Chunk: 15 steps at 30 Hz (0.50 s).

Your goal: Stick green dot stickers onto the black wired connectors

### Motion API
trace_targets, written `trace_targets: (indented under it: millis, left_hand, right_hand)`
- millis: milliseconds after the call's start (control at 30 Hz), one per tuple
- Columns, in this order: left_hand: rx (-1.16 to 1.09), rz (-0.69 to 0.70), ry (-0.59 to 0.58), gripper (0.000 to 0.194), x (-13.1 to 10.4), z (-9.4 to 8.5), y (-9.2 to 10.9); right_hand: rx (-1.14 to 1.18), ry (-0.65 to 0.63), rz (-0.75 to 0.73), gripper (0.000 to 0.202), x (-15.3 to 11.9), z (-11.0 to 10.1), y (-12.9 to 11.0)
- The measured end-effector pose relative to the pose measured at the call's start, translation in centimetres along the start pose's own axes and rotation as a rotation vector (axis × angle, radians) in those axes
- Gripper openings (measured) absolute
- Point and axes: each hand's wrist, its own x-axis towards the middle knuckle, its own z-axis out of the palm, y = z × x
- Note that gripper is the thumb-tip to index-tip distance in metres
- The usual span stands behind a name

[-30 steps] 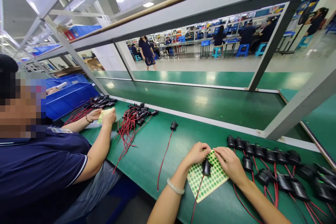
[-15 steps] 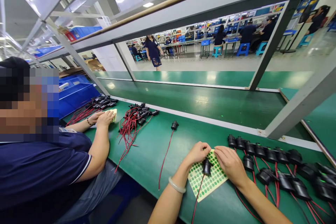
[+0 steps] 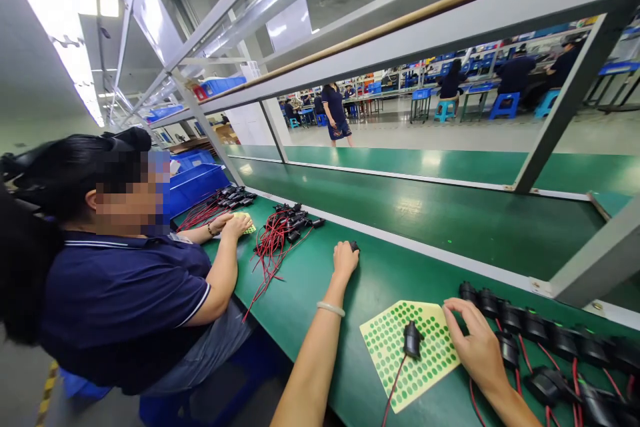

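My left hand (image 3: 345, 260) is stretched out to the left over a lone black part (image 3: 354, 246) with a red wire on the green bench (image 3: 320, 280); whether it grips it I cannot tell. My right hand (image 3: 475, 345) rests with spread fingers at the right edge of a yellow sheet of green round stickers (image 3: 390, 353). Another black part with a red wire (image 3: 412, 339) lies on that sheet, held by neither hand. A row of several black parts (image 3: 540, 330) runs to the right.
A co-worker in a dark blue shirt (image 3: 125, 307) sits at my left, hands on a sticker sheet (image 3: 249, 227). Piles of wired parts (image 3: 285, 230) lie beyond. Blue bins (image 3: 195, 180) stand far left. A green conveyor (image 3: 425, 203) runs behind the bench.
My left hand left the sticker sheet and reached out left to the lone black part. The part it held now lies on the sheet. My view turned left.
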Motion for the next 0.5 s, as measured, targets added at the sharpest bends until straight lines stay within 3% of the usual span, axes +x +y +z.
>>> trace_targets:
  millis: [100, 200, 367, 500]
  left_hand:
    - [-0.123, 0.059, -0.014, 0.023, -0.9, -0.9, 0.2]
    - [-0.299, 0.157, -0.038, 0.020, -4.0, -2.8, 1.1]
    - [-0.606, 0.269, -0.065, 0.023, -13.0, -6.6, 4.3]
    - [-0.718, 0.312, -0.116, 0.019, -19.6, -7.9, 7.1]
  right_hand:
    - [0.035, 0.017, 0.072, 0.034, 0.4, -0.3, -0.6]
    - [0.070, 0.018, 0.155, 0.036, 1.1, -0.9, -1.7]
    - [0.189, -0.110, 0.211, 0.032, 2.7, -3.1, -6.6]
    - [0.296, -0.244, 0.162, 0.024, 3.3, -5.8, -11.7]
